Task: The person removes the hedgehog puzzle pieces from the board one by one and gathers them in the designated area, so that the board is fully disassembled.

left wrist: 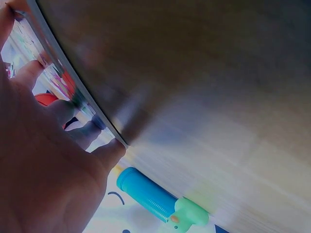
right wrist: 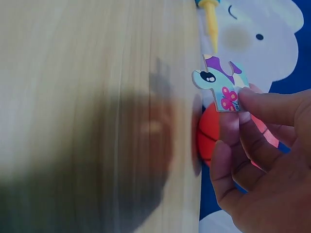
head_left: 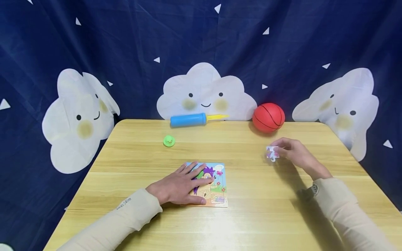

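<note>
The puzzle board is laid flat on the wooden table, near and a little left of the middle. Its left part is covered by the left hand, whose fingers are spread and laid across the picture, so the print beneath cannot be read. A puzzle piece is pinched between thumb and fingers by the right hand, raised over the table to the right of the board and farther off, well apart from it.

Just beyond the right hand, a red ball is seen at the far edge. To its left, a blue pump with a yellow nozzle is set along that edge, the nozzle pointed right. A green toy is placed nearer, between pump and board. The far side is backed by a dark blue curtain printed with white clouds.

In the right wrist view, the piece's print is shown more fully: a dark eye, purple patches and a pink butterfly. In the left wrist view, the board's thin edge is revealed, and the toy's orange beak is shown larger.
</note>
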`<state>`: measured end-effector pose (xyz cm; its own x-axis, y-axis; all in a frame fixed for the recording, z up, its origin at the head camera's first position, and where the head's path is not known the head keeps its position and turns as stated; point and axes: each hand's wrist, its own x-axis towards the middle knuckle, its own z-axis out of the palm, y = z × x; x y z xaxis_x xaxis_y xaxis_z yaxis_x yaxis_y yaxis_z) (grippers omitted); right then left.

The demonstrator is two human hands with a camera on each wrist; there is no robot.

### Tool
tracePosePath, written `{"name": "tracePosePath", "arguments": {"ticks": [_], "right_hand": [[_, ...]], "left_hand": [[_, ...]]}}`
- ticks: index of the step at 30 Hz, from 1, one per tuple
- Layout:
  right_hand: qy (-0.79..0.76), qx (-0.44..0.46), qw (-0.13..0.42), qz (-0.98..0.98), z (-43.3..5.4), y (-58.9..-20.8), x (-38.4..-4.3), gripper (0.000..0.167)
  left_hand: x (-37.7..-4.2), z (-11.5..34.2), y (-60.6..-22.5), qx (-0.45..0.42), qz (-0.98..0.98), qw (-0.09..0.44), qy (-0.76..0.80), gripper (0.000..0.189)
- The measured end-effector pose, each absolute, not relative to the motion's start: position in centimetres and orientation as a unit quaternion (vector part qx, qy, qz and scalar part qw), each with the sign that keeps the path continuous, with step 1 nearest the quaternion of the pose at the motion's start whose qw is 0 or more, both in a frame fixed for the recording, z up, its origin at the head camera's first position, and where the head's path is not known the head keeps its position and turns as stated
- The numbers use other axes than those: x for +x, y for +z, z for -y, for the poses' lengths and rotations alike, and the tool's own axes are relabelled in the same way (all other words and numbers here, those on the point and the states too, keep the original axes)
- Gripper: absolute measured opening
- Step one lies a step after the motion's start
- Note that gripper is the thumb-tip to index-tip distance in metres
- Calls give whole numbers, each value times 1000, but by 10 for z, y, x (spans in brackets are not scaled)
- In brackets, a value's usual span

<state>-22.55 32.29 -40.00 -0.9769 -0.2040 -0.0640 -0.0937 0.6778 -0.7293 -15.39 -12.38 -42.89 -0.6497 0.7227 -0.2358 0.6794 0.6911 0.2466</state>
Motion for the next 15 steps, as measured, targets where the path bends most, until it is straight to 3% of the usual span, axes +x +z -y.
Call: {"name": "tracePosePath", "arguments": {"ticks": [15], "right_hand": [[-370, -52, 99, -922, -352, -410, -229, 36]], "left_hand": [[-154, 123, -426, 384, -906, 163, 71, 73]]}}
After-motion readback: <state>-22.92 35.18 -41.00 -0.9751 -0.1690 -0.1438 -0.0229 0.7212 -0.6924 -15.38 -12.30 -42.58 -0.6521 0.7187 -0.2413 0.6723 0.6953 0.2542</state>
